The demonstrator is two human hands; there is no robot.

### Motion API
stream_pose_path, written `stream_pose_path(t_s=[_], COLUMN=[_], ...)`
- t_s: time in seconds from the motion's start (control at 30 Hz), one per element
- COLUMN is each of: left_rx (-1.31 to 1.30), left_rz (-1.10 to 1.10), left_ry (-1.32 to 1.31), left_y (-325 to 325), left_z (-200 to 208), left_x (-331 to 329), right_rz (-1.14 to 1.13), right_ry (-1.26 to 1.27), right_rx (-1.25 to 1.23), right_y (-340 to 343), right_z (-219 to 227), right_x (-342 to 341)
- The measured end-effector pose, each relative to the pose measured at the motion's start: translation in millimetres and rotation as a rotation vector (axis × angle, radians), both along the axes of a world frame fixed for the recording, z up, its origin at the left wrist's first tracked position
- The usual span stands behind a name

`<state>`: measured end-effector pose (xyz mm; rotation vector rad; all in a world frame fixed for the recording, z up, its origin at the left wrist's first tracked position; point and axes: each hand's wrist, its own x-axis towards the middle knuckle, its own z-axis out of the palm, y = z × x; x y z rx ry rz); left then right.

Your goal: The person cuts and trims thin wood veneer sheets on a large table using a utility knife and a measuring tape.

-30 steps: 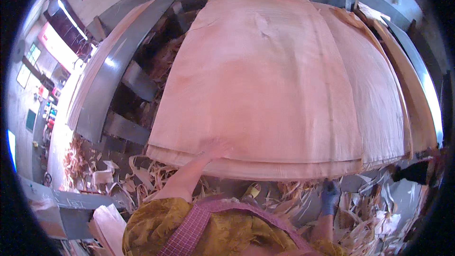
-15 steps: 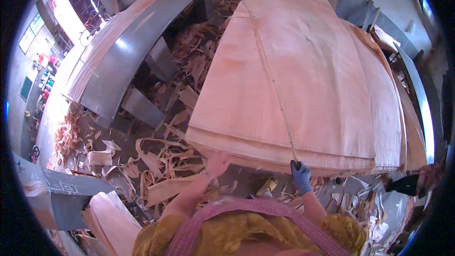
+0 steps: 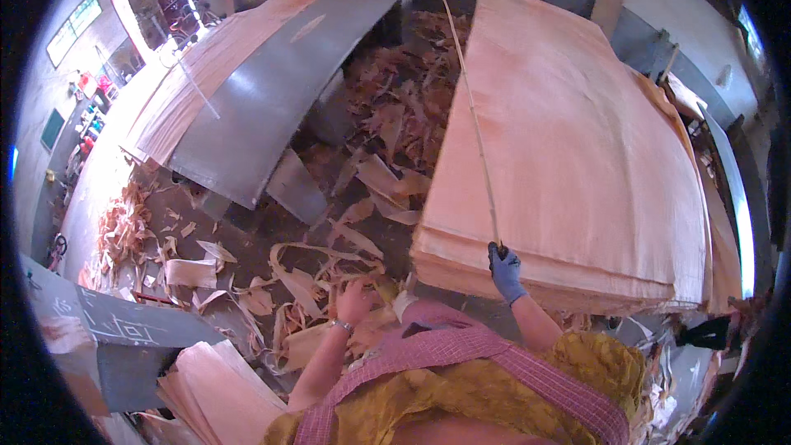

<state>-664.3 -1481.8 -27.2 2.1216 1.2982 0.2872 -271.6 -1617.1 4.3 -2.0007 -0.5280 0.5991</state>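
My right hand (image 3: 507,274), in a blue-grey glove, is closed around the near end of a long thin stick (image 3: 475,119) at the near edge of a tall stack of thin wood veneer sheets (image 3: 568,148). The stick slants forward across the sheets, and its far part reaches past the stack's left side. My bare left hand (image 3: 354,302), with a band at the wrist, hangs apart from the stack, above veneer scraps (image 3: 301,284) on the floor. Its fingers look loosely apart with nothing visible in them, though they are slightly blurred.
On the left, a long grey metal-topped table (image 3: 284,66) carries a layer of veneer sheets (image 3: 198,91). Torn veneer strips (image 3: 404,107) litter the gap between table and stack. A grey bench (image 3: 136,321) and more veneer (image 3: 222,387) are at the near left.
My left hand has come off the stack's near edge and moved left. My view has turned left. The stick's far end has swung off the sheets toward the gap, still in my right hand.
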Motion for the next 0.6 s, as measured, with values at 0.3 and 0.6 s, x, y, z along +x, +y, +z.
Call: stream_pose_path(t_s=[0.3, 0.6], left_rx=[-0.171, -0.835], left_rz=[0.081, 0.576], left_ry=[-0.288, -0.985], left_y=[191.1, 398.7], left_z=[60.4, 89.0], left_x=[-83.2, -220.7], right_rz=[0.230, 0.692], right_ry=[0.462, 0.555], right_rx=[0.239, 0.185], right_y=[328.3, 564.9], right_z=[26.9, 70.3], right_x=[-174.0, -415.2])
